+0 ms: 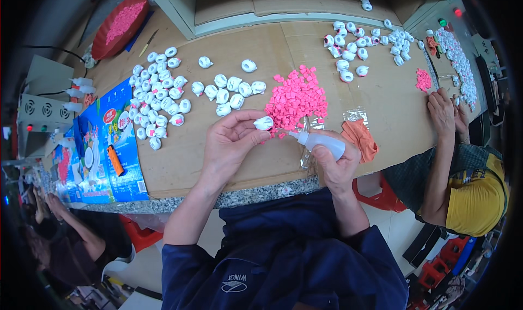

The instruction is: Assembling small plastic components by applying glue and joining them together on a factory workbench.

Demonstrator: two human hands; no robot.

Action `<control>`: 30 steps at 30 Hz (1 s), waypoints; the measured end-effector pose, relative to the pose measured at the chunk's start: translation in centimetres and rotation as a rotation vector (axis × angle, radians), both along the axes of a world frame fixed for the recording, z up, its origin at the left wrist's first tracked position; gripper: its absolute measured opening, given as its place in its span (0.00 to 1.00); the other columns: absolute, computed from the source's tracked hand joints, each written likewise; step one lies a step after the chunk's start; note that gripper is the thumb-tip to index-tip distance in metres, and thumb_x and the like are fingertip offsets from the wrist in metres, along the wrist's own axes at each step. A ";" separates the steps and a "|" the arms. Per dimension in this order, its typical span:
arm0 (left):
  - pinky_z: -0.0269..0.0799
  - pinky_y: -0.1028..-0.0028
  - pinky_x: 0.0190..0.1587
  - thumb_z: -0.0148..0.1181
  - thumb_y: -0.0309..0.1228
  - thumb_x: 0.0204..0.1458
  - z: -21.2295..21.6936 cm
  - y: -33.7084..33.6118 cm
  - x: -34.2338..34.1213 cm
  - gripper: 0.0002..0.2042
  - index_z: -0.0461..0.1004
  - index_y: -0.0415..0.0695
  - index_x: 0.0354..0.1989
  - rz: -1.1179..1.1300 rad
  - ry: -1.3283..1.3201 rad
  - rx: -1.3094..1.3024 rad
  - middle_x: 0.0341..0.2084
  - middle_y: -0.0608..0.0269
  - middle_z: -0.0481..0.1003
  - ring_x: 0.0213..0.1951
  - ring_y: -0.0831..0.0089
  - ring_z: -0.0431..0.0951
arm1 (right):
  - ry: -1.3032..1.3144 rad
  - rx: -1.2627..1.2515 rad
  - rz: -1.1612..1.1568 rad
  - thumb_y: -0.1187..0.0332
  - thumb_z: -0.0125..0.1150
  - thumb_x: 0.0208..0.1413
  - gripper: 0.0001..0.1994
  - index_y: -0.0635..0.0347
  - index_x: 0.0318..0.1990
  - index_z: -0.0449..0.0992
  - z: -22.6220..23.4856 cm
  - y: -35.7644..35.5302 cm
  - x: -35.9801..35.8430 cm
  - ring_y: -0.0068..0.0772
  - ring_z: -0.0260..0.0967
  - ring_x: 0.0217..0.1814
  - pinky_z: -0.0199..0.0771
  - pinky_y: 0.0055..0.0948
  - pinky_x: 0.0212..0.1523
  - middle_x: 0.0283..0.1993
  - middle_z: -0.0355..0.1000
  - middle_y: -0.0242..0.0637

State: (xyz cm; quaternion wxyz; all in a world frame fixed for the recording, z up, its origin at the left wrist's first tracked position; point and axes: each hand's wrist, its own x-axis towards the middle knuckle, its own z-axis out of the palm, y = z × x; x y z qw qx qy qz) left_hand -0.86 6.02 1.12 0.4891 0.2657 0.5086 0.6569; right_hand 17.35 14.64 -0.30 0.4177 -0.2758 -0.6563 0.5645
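My left hand (229, 144) pinches a small white round piece (264, 123) with dark marks between thumb and fingers, a little above the cardboard-covered table (174, 179). In my right hand (340, 166) is a white squeeze bottle (325, 143), tilted so that its thin nozzle points left toward the white piece. The nozzle tip is close to the piece; whether they touch I cannot tell. Just beyond both hands lies a heap of small bright pink pieces (298, 97). Several loose white round pieces (222, 96) sit left of the heap.
A larger cluster of white pieces (158, 100) borders a blue printed sheet (117, 146) carrying an orange lighter-like object (115, 160). An orange cloth (359, 140) lies right of my right hand. A red basin (121, 29) stands far left. A co-worker in yellow (474, 198) works at right.
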 end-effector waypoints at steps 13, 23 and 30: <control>0.72 0.79 0.43 0.56 0.15 0.45 0.1 0.1 0.1 0.15 0.67 0.33 0.44 -0.013 -0.005 -0.021 0.36 0.55 0.74 0.39 0.74 0.75 | -0.011 0.014 0.019 0.72 0.60 0.45 0.12 0.69 0.38 0.74 0.4 0.0 0.0 0.18 0.67 0.26 0.66 0.17 0.27 0.28 0.73 0.35; 0.72 0.80 0.41 0.58 0.16 0.44 0.3 -0.1 0.2 0.15 0.68 0.33 0.43 -0.023 0.014 -0.075 0.34 0.56 0.74 0.36 0.76 0.75 | -0.011 -0.046 -0.008 0.73 0.60 0.46 0.11 0.68 0.38 0.75 0.5 -0.1 0.0 0.18 0.67 0.27 0.66 0.17 0.28 0.27 0.73 0.34; 0.73 0.80 0.39 0.57 0.15 0.43 0.7 -0.2 -0.2 0.14 0.69 0.33 0.41 0.034 -0.001 -0.039 0.31 0.57 0.75 0.33 0.76 0.75 | 0.158 -0.098 -0.132 0.75 0.62 0.44 0.16 0.69 0.42 0.71 0.7 0.2 0.5 0.19 0.67 0.35 0.66 0.17 0.36 0.35 0.71 0.35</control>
